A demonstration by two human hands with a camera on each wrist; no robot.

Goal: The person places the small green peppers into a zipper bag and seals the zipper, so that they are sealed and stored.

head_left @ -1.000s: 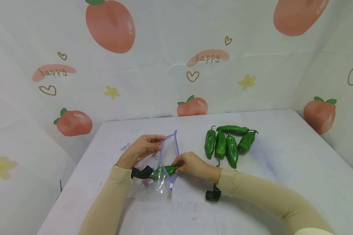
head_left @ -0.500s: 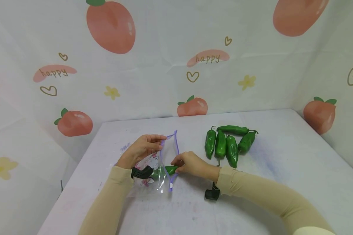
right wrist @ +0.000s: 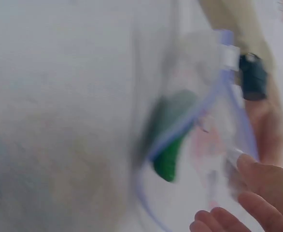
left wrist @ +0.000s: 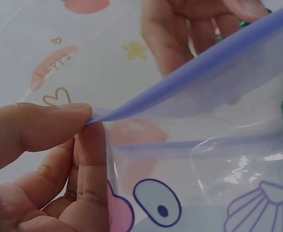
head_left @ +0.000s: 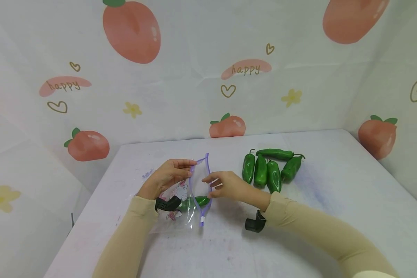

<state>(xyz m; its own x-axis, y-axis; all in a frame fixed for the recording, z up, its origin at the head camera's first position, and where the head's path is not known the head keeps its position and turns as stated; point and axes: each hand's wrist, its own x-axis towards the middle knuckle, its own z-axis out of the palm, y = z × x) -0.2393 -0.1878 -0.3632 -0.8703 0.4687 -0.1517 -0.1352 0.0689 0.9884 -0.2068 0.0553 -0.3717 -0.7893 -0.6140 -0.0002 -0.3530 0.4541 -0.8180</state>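
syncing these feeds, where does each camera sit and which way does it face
Head: worn on the head, looks forward and down at the white table, five loose green peppers; both sleeved arms show.
Left wrist: beside the left hand, whose thumb and finger pinch the purple-rimmed clear zip bag.
Right wrist: blurred, behind the right hand, facing the bag mouth.
All three share the bag; head and right wrist share the green pepper inside it.

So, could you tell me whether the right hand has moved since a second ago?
Yes: the right hand let go of the pepper in the bag and rose toward the pepper pile.
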